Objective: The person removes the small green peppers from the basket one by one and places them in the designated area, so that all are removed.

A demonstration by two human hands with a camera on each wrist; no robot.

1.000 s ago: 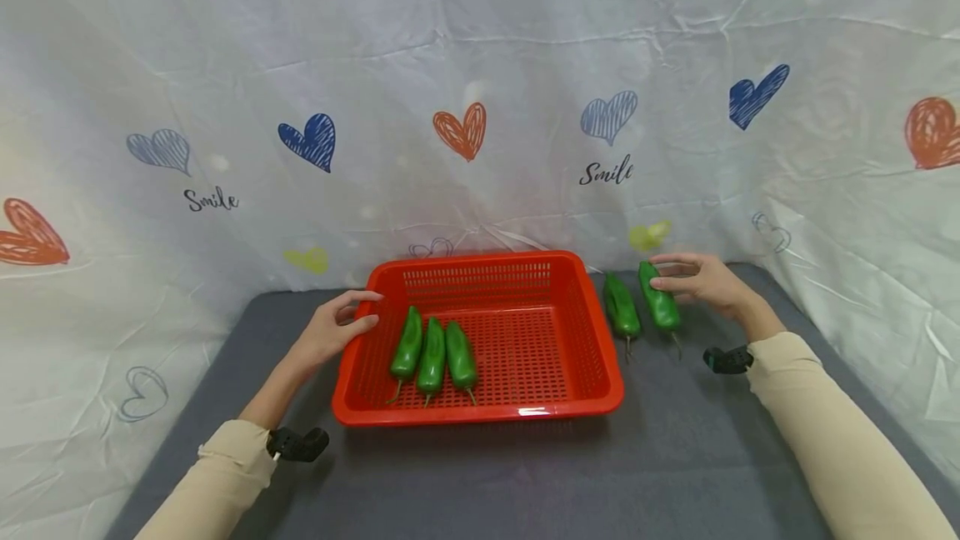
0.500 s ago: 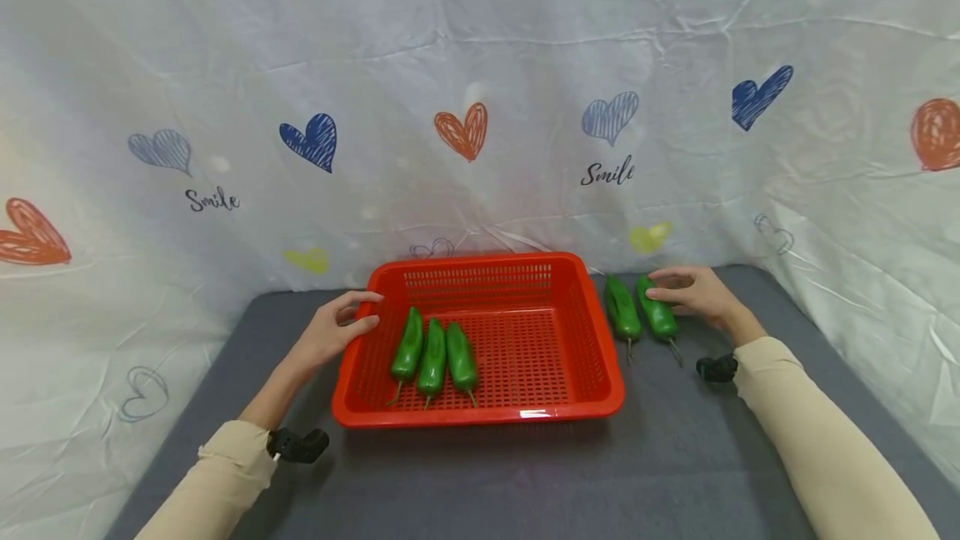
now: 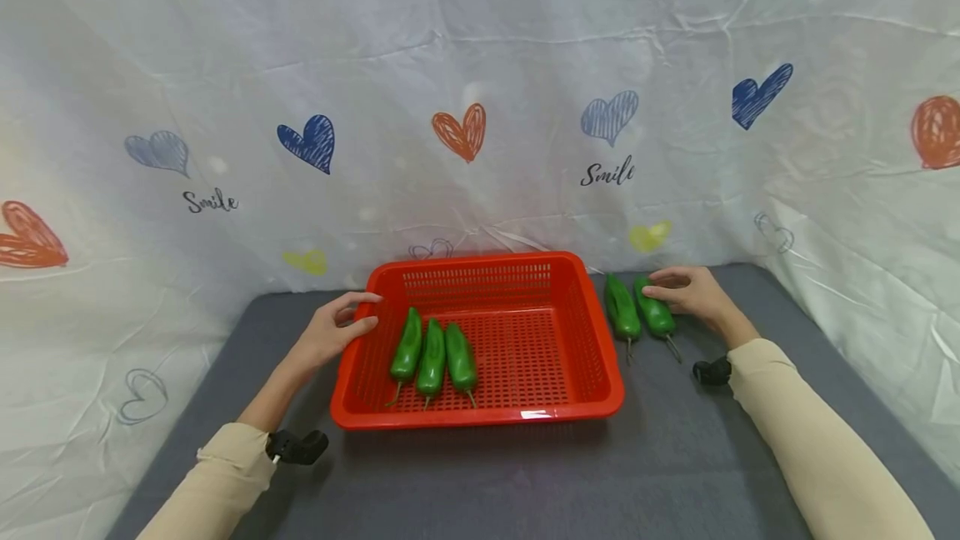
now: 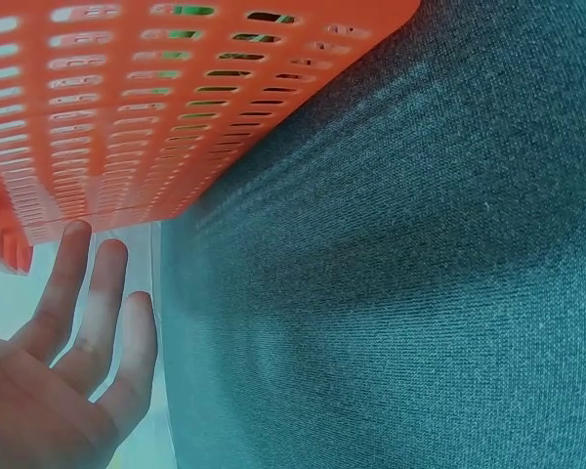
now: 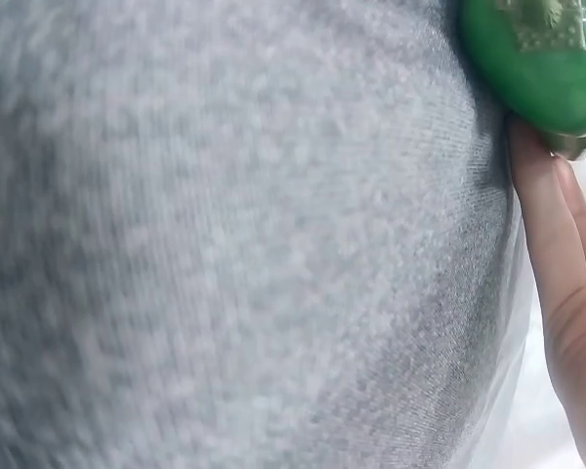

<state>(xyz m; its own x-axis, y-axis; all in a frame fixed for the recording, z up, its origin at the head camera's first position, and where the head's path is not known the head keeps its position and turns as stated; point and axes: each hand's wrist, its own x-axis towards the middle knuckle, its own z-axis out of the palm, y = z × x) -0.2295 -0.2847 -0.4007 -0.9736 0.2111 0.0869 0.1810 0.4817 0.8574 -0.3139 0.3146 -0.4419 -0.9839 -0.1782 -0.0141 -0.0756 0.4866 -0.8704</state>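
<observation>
Right of red basket (image 3: 480,417), right hand (image 3: 696,294) pinching farther green pepper (image 3: 658,318); at basket's left side, left hand (image 3: 327,335) resting, fingers loosely spread.

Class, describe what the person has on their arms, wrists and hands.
The left sleeve and right sleeve are plain cream, the left one creased at its cuff. Each wrist carries a small black device, left and right. The left hand and right hand are gloveless.

Glossy, smooth peppers (image 3: 432,358); shiny plastic basket (image 3: 480,417); matt ribbed tablecloth (image 3: 480,482); creased backdrop (image 3: 525,57), perhaps cloth.
</observation>
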